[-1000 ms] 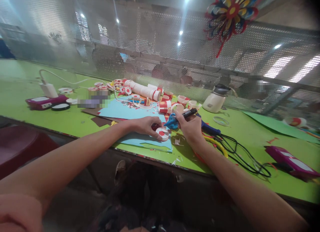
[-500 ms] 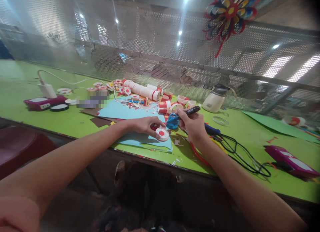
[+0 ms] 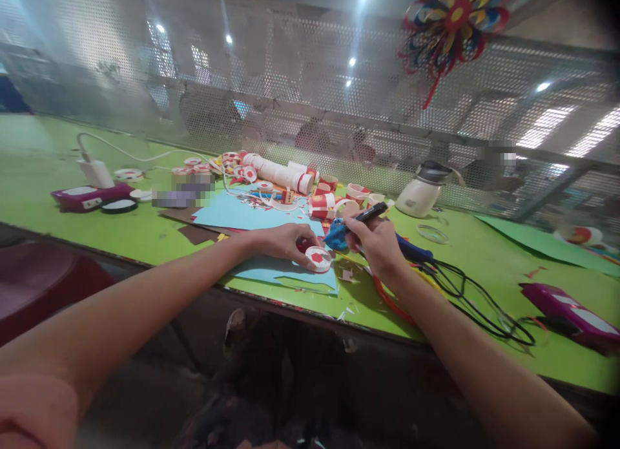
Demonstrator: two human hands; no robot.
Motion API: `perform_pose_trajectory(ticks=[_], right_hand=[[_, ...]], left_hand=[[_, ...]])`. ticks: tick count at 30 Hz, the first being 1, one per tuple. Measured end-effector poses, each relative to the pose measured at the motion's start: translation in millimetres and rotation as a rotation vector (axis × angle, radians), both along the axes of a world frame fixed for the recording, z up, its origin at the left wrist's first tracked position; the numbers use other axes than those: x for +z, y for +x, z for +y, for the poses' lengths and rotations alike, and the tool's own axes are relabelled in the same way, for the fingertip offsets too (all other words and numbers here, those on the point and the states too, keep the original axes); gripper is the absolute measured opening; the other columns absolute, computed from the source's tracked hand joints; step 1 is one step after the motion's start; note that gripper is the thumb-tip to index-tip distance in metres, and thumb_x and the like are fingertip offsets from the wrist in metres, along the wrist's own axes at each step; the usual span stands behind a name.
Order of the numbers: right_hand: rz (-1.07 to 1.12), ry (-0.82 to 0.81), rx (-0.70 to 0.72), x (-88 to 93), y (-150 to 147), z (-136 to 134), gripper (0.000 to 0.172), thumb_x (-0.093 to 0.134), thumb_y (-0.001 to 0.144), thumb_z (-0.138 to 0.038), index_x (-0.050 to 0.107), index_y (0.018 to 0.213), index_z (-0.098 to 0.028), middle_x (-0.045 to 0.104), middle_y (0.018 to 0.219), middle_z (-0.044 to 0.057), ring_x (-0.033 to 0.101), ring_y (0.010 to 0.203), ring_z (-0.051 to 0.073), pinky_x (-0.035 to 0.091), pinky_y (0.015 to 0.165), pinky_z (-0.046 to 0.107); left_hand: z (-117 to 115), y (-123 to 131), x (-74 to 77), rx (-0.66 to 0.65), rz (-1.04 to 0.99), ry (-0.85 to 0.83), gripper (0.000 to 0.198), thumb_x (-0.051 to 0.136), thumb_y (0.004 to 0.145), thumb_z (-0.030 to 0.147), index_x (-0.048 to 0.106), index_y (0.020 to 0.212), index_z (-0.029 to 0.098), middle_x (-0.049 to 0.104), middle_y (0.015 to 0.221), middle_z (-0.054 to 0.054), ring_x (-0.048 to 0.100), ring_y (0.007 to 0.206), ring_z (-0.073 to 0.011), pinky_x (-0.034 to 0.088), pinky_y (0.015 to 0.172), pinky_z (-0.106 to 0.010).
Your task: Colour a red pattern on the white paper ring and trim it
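Note:
My left hand (image 3: 285, 240) pinches a small round white cap with a red mark (image 3: 318, 258), pressed down on a blue paper sheet (image 3: 252, 215) on the green table (image 3: 97, 226). My right hand (image 3: 375, 242) is closed around a black marker pen (image 3: 368, 212), which slants up to the right just right of the cap. A crumpled blue piece (image 3: 336, 236) lies between the two hands. A blue-handled tool (image 3: 411, 249) with a black cable sits behind my right wrist.
Red and white paper cups (image 3: 320, 205) and a stacked roll of them (image 3: 276, 172) lie behind the blue sheet. A white kettle (image 3: 420, 190) stands at the back. Purple boxes (image 3: 90, 196) (image 3: 571, 313) lie left and right, black cables (image 3: 479, 300) at right. A mesh screen (image 3: 290, 100) backs the table.
My right hand with the marker has shifted slightly left and closer to the cap. My left hand stays on the cap.

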State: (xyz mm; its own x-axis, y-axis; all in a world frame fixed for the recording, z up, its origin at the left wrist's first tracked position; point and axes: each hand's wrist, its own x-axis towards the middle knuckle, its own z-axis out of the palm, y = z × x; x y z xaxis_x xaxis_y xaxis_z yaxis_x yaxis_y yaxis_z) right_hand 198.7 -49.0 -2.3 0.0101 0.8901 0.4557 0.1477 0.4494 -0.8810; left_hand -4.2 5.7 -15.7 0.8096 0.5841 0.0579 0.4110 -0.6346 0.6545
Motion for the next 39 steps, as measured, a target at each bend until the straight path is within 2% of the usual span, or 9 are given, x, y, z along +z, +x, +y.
perform_pose_trajectory(ticks=[6, 11, 15, 21, 24, 27, 31, 35, 39], right_hand=[[-0.117, 0.062, -0.044, 0.4, -3.2, -4.2, 0.024, 0.065, 0.077, -0.037, 0.059, 0.071, -0.015, 0.052, 0.043, -0.005, 0.042, 0.037, 0.007, 0.035, 0.039, 0.022], [0.081, 0.215, -0.346, 10.9, 12.1, 5.9, 0.021, 0.063, 0.078, -0.037, 0.061, 0.073, -0.017, 0.049, 0.045, -0.007, 0.04, 0.037, 0.007, 0.032, 0.038, 0.021], [0.05, 0.203, -0.5, 9.6, 26.0, 20.1, 0.023, 0.063, 0.075, -0.037, 0.059, 0.064, -0.017, 0.05, 0.048, -0.005, 0.041, 0.041, 0.009, 0.033, 0.04, 0.023], [-0.228, 0.118, -0.52, -2.0, 31.0, 30.5, 0.032, 0.063, 0.073, -0.044, 0.064, 0.062, -0.014, 0.059, 0.052, 0.002, 0.05, 0.049, 0.014, 0.039, 0.047, 0.026], [-0.312, 0.033, -0.454, -4.4, 28.9, 32.4, 0.033, 0.065, 0.069, -0.044, 0.063, 0.057, -0.013, 0.058, 0.049, 0.002, 0.05, 0.047, 0.014, 0.039, 0.048, 0.027], [-0.336, -0.033, -0.379, -5.8, 26.6, 33.4, 0.03, 0.068, 0.065, -0.042, 0.067, 0.058, -0.013, 0.062, 0.05, 0.003, 0.054, 0.05, 0.015, 0.042, 0.049, 0.027], [-0.373, -0.064, -0.37, -6.6, 26.7, 33.8, 0.032, 0.07, 0.065, -0.044, 0.071, 0.061, -0.012, 0.068, 0.057, 0.005, 0.059, 0.055, 0.017, 0.045, 0.054, 0.028], [-0.316, -0.037, -0.446, -8.3, 29.1, 36.0, 0.04, 0.068, 0.065, -0.05, 0.07, 0.059, -0.01, 0.064, 0.05, 0.004, 0.054, 0.048, 0.016, 0.041, 0.048, 0.027], [-0.298, -0.035, -0.357, -10.5, 29.3, 37.5, 0.036, 0.07, 0.064, -0.047, 0.072, 0.064, -0.011, 0.066, 0.054, 0.004, 0.056, 0.051, 0.016, 0.043, 0.05, 0.027]], left_hand=[[-4.6, 2.3, 1.7, 0.053, 0.02, 0.057, 0.056, 0.074, 0.061, 0.053, 0.06, 0.1, 0.015, 0.056, 0.088, -0.002, 0.05, 0.078, -0.0152, 0.038, 0.068, -0.026], [-8.3, 4.1, 4.6, 0.043, 0.026, 0.013, 0.055, 0.073, 0.062, 0.053, 0.056, 0.097, 0.014, 0.055, 0.086, -0.002, 0.049, 0.074, -0.0143, 0.037, 0.063, -0.025], [-11.1, 4.4, 8.7, 0.032, 0.034, 0.0, 0.05, 0.073, 0.062, 0.052, 0.056, 0.091, 0.014, 0.055, 0.082, -0.002, 0.047, 0.073, -0.0135, 0.035, 0.062, -0.025], [-9.9, 3.2, 7.6, -0.014, -0.028, -0.06, 0.05, 0.073, 0.064, 0.048, 0.06, 0.098, 0.014, 0.057, 0.088, -0.003, 0.05, 0.077, -0.015, 0.038, 0.066, -0.026], [-5.7, 1.5, 4.2, -0.031, -0.046, -0.042, 0.056, 0.074, 0.063, 0.045, 0.06, 0.107, 0.015, 0.056, 0.095, -0.004, 0.05, 0.081, -0.0158, 0.039, 0.07, -0.027], [-1.6, 0.0, 3.2, -0.074, -0.022, 0.02, 0.054, 0.072, 0.065, 0.046, 0.063, 0.109, 0.017, 0.053, 0.094, -0.003, 0.049, 0.081, -0.0158, 0.037, 0.071, -0.027], [0.7, -0.6, 3.3, -0.102, 0.003, 0.085, 0.048, 0.071, 0.066, 0.047, 0.066, 0.105, 0.019, 0.05, 0.091, -0.002, 0.047, 0.079, -0.0144, 0.036, 0.071, -0.026], [0.2, 0.3, 1.0, -0.062, -0.019, 0.025, 0.052, 0.073, 0.064, 0.049, 0.065, 0.105, 0.018, 0.052, 0.093, -0.003, 0.048, 0.08, -0.0149, 0.037, 0.07, -0.025], [-0.4, 1.2, 0.0, -0.058, -0.038, 0.004, 0.053, 0.073, 0.063, 0.048, 0.064, 0.105, 0.017, 0.055, 0.094, -0.003, 0.049, 0.081, -0.0154, 0.038, 0.072, -0.026]])
